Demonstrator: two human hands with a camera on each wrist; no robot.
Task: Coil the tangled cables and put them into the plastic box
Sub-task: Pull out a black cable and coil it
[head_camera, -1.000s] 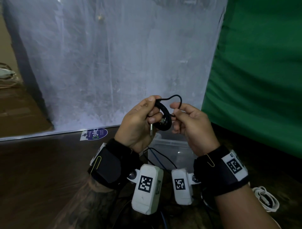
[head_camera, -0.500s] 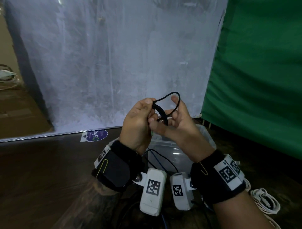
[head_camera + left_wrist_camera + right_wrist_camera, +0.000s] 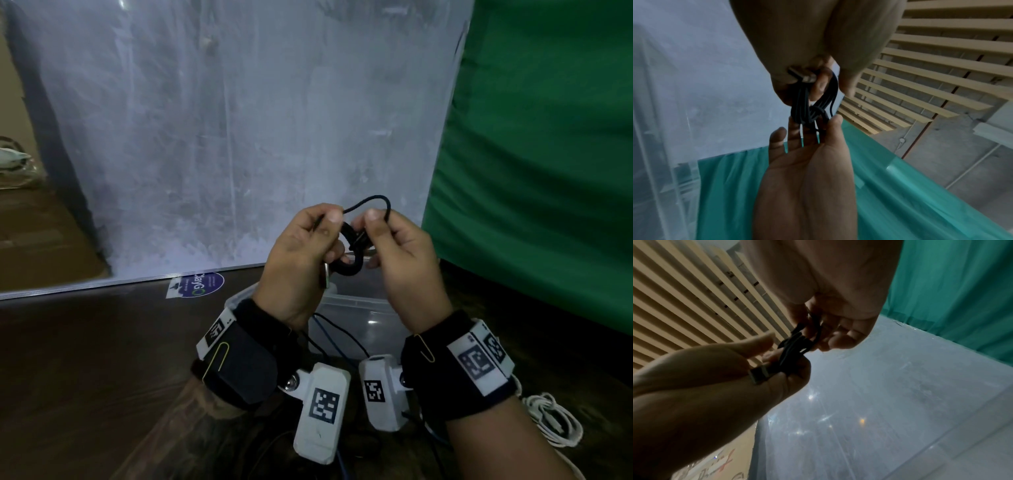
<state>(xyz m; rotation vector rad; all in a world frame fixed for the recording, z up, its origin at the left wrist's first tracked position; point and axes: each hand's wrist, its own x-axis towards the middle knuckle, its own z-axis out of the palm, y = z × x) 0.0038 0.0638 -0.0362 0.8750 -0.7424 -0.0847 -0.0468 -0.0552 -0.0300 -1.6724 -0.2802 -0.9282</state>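
Seen from the head camera: two bare hands raised side by side above a dark wooden table (image 3: 85, 359), each wrist wrapped in a black band carrying a white tagged camera unit. Left hand (image 3: 298, 260) curled around a small black cable coil (image 3: 352, 263), thumb and forefinger pinching a strand at the top; a metal plug (image 3: 324, 277) poking out below the palm. Right hand (image 3: 404, 260) just beside it, thumb and fingers pinching the free end of the same cable, which arches in a thin loop between the two thumbs. Coil held in the air, directly above the clear plastic box (image 3: 356, 308) standing on the table beyond the wrists. Inside the box, thin dark and blue cables (image 3: 329, 332), still loose. To the right, on the table near the right wrist, a white cable (image 3: 555, 425) lying bundled. Behind everything, a pale translucent sheet (image 3: 239, 137) across the far side, a green curtain (image 3: 548, 154) on the right, and a round blue sticker (image 3: 198, 285) at the far table edge.

From the left wrist: several black strands bunched together (image 3: 813, 105), gripped between both hands, plug (image 3: 801, 75) tucked against the left palm
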